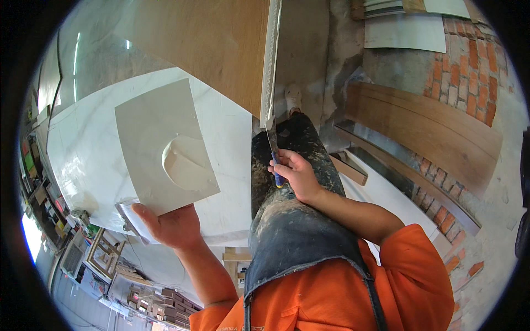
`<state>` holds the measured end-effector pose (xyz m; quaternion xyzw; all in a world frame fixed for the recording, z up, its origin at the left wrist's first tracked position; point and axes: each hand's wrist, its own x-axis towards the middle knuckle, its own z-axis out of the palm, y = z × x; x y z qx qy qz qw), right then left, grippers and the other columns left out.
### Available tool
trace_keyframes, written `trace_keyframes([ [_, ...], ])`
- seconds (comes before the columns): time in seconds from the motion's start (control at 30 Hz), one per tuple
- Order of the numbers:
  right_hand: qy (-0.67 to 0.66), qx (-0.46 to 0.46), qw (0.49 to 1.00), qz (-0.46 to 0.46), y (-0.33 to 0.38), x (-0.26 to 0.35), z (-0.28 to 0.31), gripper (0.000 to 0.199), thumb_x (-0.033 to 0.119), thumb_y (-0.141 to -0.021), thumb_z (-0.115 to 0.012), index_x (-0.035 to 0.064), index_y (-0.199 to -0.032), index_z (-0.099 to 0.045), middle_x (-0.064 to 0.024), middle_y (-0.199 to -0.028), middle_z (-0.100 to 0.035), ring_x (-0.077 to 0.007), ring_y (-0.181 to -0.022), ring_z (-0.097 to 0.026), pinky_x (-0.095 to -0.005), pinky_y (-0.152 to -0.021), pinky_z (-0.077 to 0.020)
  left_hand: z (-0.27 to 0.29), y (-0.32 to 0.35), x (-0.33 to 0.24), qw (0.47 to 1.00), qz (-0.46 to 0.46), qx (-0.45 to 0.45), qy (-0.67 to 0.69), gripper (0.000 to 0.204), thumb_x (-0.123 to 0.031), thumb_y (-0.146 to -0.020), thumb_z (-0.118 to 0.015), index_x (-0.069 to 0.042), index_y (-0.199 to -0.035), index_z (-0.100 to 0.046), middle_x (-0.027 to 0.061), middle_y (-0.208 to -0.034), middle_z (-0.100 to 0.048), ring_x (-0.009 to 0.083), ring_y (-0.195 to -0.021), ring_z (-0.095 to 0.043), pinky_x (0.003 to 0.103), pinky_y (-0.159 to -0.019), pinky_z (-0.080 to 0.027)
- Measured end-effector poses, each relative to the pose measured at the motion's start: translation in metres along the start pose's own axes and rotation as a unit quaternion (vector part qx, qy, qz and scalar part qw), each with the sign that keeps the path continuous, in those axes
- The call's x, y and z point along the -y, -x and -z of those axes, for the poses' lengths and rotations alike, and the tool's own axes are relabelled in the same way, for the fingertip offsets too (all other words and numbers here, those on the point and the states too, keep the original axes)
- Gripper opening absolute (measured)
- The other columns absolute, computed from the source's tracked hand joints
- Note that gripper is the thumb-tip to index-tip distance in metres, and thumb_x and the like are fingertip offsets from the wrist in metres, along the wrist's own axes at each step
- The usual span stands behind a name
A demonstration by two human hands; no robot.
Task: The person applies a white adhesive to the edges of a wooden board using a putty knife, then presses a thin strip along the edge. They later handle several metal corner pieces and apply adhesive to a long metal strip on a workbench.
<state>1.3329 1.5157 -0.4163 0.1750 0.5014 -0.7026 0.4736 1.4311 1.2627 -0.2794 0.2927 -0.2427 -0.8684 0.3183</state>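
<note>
Filler work at the edge of a wooden panel (204,38), seen from above my own hands. My left hand (168,223) is closed under the near corner of a flat pale board (154,138), thumb on top and fingers beneath, so the board sits level like a palette; a mound of off-white paste (190,164) lies on its right half, kept on the side nearest my other hand, I judge, for short reach. A second blade or scraper (130,218) appears to be pinched under the same hand, though its shape is partly hidden. My right hand (295,174) is wrapped shut around the blue and yellow handle of a putty knife (273,144), whose thin blade points far, up along the panel's white edge strip (270,60), the blade tip meeting the strip's near end; holding it nearly parallel to the edge lets the flat of the blade bear along it. Panel and palette both hang over a glossy white tabletop (88,149), which lies to the left. My leg in paste-spattered dark trousers (287,220) stands just right of the tabletop, below the knife. Right of it, a curved wood-faced strip (425,127) leans by a brick wall (469,60), and sheet offcuts (406,30) lie far right.
</note>
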Motion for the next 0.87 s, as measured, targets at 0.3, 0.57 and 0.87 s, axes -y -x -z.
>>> trace_keyframes([
  [0.3,0.137,-0.033,0.990,0.025,0.014,0.013,0.025,0.038,0.001,-0.092,-0.065,-0.0023,-0.130,-0.059,-0.0058,-0.107,-0.066,-0.0132,-0.095,-0.064,-0.0293,-0.088,-0.0540,-0.001,-0.003,0.002,0.996,0.027,0.079,0.024,0.064,-0.053,-0.106,-0.043,-0.003,-0.146,-0.046,0.0088,-0.150,-0.047,0.0276,-0.139,-0.041,0.048,-0.116,-0.034],
  [0.57,0.336,-0.109,0.932,0.086,0.053,0.109,0.033,0.037,0.001,-0.091,-0.064,-0.0037,-0.127,-0.062,-0.0049,-0.098,-0.068,-0.0087,-0.073,-0.060,-0.0245,-0.066,-0.0495,-0.022,0.007,0.004,1.000,-0.002,0.001,-0.012,0.066,-0.056,-0.105,-0.041,-0.005,-0.146,-0.046,0.0089,-0.147,-0.049,0.0283,-0.136,-0.046,0.049,-0.110,-0.041],
  [0.87,0.409,0.251,0.834,0.273,0.089,0.223,-0.050,0.044,0.006,-0.093,-0.064,0.0008,-0.136,-0.059,-0.0116,-0.114,-0.069,-0.0171,-0.100,-0.065,-0.0305,-0.089,-0.0524,-0.060,0.037,0.019,0.983,0.003,0.043,0.181,0.065,-0.051,-0.104,-0.048,-0.008,-0.152,-0.039,0.0096,-0.153,-0.047,0.0282,-0.138,-0.048,0.049,-0.109,-0.045],
])
